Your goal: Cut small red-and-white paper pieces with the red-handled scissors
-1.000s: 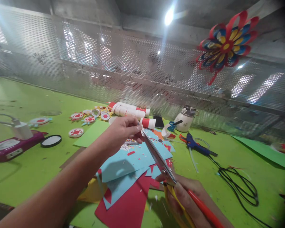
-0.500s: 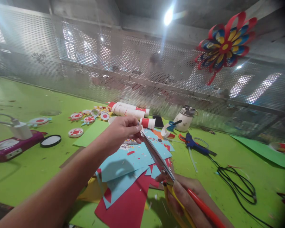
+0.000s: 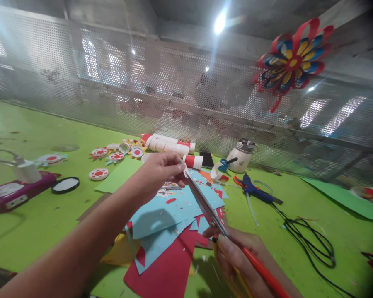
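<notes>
Sheets of blue paper (image 3: 170, 207) and red paper (image 3: 168, 269) lay heaped on your green table (image 3: 34, 231). Finished red-and-white discs (image 3: 98, 174) sat at ten o'clock, so some cutting looked done and more remained. Your right hand (image 3: 245, 265), closed around the handles, held the scissors (image 3: 205, 205) at five o'clock. Your left hand (image 3: 161, 171) pinched something small at the blade tips; I couldn't tell what.

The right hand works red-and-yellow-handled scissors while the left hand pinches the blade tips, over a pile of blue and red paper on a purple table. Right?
Not quite: the table is green, not purple, as the head view shows. The rest holds: the right hand holds the scissors, the left hand is at the blade tips, and the paper pile lies below.
</notes>
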Tool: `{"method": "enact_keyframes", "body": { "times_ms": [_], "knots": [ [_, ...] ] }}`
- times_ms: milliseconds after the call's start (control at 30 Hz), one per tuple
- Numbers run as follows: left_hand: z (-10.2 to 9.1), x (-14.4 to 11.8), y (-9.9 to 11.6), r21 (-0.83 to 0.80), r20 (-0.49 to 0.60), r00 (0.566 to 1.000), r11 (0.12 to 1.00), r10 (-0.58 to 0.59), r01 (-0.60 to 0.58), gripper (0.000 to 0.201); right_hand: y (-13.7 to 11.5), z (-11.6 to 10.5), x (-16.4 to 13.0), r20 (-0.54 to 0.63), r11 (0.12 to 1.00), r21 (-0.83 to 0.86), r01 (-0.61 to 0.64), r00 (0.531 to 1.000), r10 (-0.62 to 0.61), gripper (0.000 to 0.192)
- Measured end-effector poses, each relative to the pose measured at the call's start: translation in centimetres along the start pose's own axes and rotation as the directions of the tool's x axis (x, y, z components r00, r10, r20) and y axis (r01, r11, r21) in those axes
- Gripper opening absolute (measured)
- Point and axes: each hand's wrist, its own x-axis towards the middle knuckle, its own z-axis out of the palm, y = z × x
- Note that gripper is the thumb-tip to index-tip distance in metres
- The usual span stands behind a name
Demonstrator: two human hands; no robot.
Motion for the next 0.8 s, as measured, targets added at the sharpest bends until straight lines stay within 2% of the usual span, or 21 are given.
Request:
{"method": "enact_keyframes", "body": {
  "times_ms": [233, 467, 700, 800],
  "knots": [
    [0.06, 0.1, 0.08, 0.011, -0.038, 0.999, 1.0, 0.028, -0.028, 0.014, 0.52, -0.38, 0.12, 0.003, 0.999, -0.041, 0.001, 1.0, -0.001, 0.06],
    [0.44, 0.02, 0.48, 0.055, -0.142, 0.984, 0.994, 0.103, -0.096, 0.015, 0.66, -0.65, -0.09, -0.024, 0.989, -0.114, 0.09, 0.995, -0.093, 0.054],
    [0.6, -0.16, 0.46, 0.063, -0.135, 0.983, 0.991, 0.125, -0.117, 0.013, 0.88, -0.47, -0.01, -0.164, 0.989, -0.127, 0.071, 0.982, -0.092, 0.053],
    [0.53, -0.12, 0.26, 0.045, -0.126, 0.98, 0.987, 0.157, -0.152, 0.012, 0.83, -0.28, 0.11, -0.132, 0.988, -0.117, 0.097, 0.985, -0.112, 0.055]
  ]
}}
